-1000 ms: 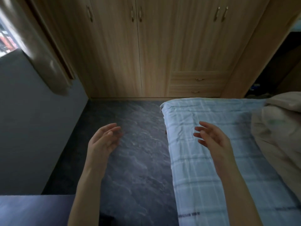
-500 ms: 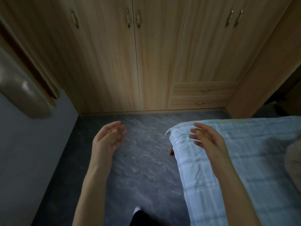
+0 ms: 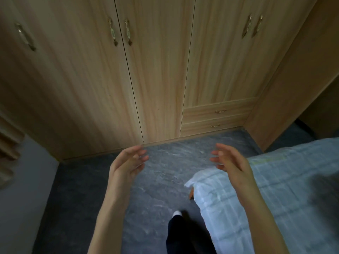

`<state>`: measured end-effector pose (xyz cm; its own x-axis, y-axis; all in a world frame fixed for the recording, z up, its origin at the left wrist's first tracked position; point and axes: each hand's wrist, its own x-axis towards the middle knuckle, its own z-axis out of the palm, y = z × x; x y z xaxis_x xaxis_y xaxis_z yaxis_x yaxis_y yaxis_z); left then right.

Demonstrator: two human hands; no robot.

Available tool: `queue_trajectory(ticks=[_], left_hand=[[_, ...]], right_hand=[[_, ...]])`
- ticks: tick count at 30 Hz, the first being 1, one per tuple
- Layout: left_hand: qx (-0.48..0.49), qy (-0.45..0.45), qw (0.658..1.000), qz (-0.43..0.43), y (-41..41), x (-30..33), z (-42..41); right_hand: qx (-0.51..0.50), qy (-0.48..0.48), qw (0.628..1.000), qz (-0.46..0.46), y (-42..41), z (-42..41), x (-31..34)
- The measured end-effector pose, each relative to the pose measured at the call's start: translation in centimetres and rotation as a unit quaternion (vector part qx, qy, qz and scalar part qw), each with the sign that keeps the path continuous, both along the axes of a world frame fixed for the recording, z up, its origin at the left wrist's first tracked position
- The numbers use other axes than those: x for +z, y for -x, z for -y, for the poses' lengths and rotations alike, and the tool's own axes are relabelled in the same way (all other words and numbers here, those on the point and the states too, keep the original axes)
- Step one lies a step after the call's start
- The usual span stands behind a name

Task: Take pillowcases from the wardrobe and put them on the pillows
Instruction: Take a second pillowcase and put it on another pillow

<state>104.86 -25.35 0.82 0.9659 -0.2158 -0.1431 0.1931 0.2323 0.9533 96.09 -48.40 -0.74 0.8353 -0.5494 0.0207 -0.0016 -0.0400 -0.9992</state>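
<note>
A light wooden wardrobe (image 3: 157, 70) fills the upper view, all its doors closed, with paired metal handles (image 3: 121, 33) near the middle and another pair (image 3: 253, 26) to the right. Two small drawers (image 3: 216, 118) sit low on its right section. My left hand (image 3: 128, 162) and my right hand (image 3: 231, 160) are raised in front of me, palms facing each other, fingers apart and empty. Both hover over the floor, short of the wardrobe. No pillowcases or pillows are in view.
A bed with a pale blue checked sheet (image 3: 275, 189) takes up the lower right, its corner close to my right forearm. The dark marbled floor (image 3: 156, 180) lies between bed and wardrobe. My leg in dark trousers and a white sock (image 3: 177, 213) steps forward. A grey wall (image 3: 20, 208) stands left.
I have walked closer to the wardrobe, which now looms larger. The bed has slid down and right, and the pillows have left the view. Both hands stayed raised and empty.
</note>
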Motion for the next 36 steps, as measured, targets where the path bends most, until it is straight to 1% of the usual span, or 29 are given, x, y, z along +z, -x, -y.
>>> queue_trajectory(ticks=[4, 8, 13, 17, 20, 23, 27, 30, 33, 36], left_hand=[[-0.013, 0.000, 1.000, -0.001, -8.1, -0.1, 4.3], [-0.058, 0.009, 0.998, 0.017, -16.1, 1.5, 9.7], [-0.104, 0.042, 0.993, 0.040, -24.2, 2.2, 14.7], [-0.132, 0.031, 0.990, 0.033, -29.8, 1.4, 18.1], [-0.176, 0.030, 0.983, 0.030, -34.3, 0.9, 21.6], [-0.223, 0.030, 0.974, 0.035, -39.5, 0.6, 25.2], [-0.289, 0.028, 0.956, 0.033, -45.7, 0.9, 30.0], [-0.337, 0.015, 0.941, 0.023, -48.7, 0.9, 34.2], [-0.405, -0.003, 0.914, 0.010, -49.6, 0.0, 39.1], [-0.474, -0.008, 0.880, -0.014, -48.2, -0.7, 44.1]], right_hand=[[-0.019, -0.008, 1.000, 0.013, -7.7, 3.1, 0.0], [-0.033, -0.003, 0.999, 0.021, -14.9, 7.3, 2.0], [-0.068, 0.013, 0.996, 0.047, -21.3, 12.3, 4.0], [-0.074, 0.008, 0.997, 0.031, -25.3, 14.4, 3.1], [-0.086, -0.011, 0.996, 0.011, -28.7, 15.7, 1.7], [-0.112, -0.008, 0.994, -0.005, -32.5, 17.3, 0.6], [-0.166, 0.003, 0.986, -0.012, -36.9, 20.1, 0.5], [-0.215, 0.000, 0.976, -0.007, -38.5, 22.1, 0.6], [-0.291, -0.001, 0.956, -0.023, -38.2, 24.0, 0.1], [-0.368, -0.026, 0.929, -0.027, -36.4, 25.8, -0.3]])
